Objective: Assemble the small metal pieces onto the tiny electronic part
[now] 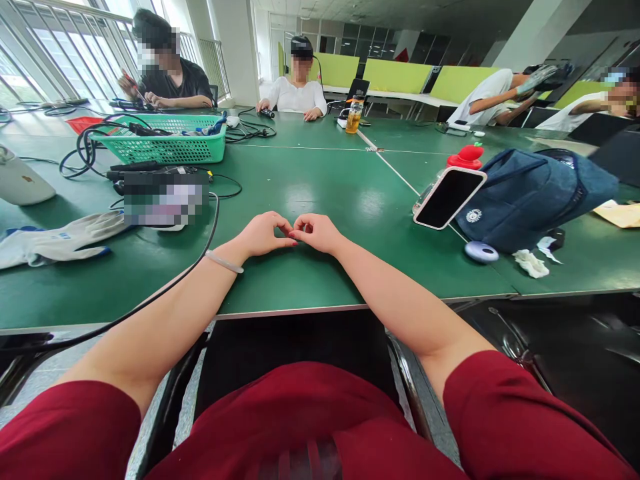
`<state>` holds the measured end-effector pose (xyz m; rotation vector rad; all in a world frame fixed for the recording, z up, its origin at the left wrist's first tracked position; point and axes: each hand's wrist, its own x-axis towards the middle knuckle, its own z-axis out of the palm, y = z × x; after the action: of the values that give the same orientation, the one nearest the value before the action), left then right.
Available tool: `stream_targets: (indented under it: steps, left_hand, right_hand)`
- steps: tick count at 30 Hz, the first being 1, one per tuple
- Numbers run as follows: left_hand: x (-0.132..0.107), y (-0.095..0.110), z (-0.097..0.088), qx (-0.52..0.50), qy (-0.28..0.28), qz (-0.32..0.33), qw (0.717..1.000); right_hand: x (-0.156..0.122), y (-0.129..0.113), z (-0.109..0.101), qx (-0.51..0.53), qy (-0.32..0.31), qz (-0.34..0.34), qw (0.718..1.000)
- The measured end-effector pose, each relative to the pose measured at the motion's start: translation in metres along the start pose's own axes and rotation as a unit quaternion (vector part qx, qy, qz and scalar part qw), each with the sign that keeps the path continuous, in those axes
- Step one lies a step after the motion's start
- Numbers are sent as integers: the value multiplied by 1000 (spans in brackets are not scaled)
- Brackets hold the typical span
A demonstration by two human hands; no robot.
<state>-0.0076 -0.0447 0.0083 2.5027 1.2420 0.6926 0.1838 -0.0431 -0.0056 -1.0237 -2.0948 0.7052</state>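
The grip is loose, both hands resting on the tabletop (300, 290): left hand (261, 233) and right hand (320, 233) touch at the fingertips, fingers curled! Progress? Nothing is lifted, so handling looks not yet begun; no finished work shows, and what is left I can't tell. Back to the grip: a wide gap at the left thumb, a narrower one on the right, nothing visible inside either. Nearest the left, a cable (213, 233) crosses in front of the forearm, a glove (65, 241) beyond; out right, the phone (450, 199) leans by the bag (530, 200)!
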Motion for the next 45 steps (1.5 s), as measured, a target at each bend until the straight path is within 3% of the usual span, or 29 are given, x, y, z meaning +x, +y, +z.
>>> stream_targets:
  steps: [7, 11, 16, 25, 32, 40, 45]
  left_hand:
    - [1, 2, -1, 4, 13, -5, 1000]
    - [3, -1, -4, 22, 39, -85, 995]
    - [3, -9, -8, 22, 47, -173, 984]
    - [3, -14, -5, 24, 62, -199, 978]
    - [4, -17, -4, 24, 72, -176, 981]
    - [3, -15, -5, 23, 67, -200, 977]
    - [3, -7, -8, 4, 75, -187, 979]
  right_hand:
    - [2, 0, 0, -20, 34, 19, 999]
    - [3, 2, -2, -102, 68, 37, 992]
    - [1, 8, 1, -199, 31, 30, 979]
    - [3, -1, 13, -275, -12, -21, 961]
    - [4, 1, 14, -263, -6, -42, 964]
    - [6, 0, 16, -258, -32, -82, 962]
    - [5, 1, 11, -130, 55, -9, 990]
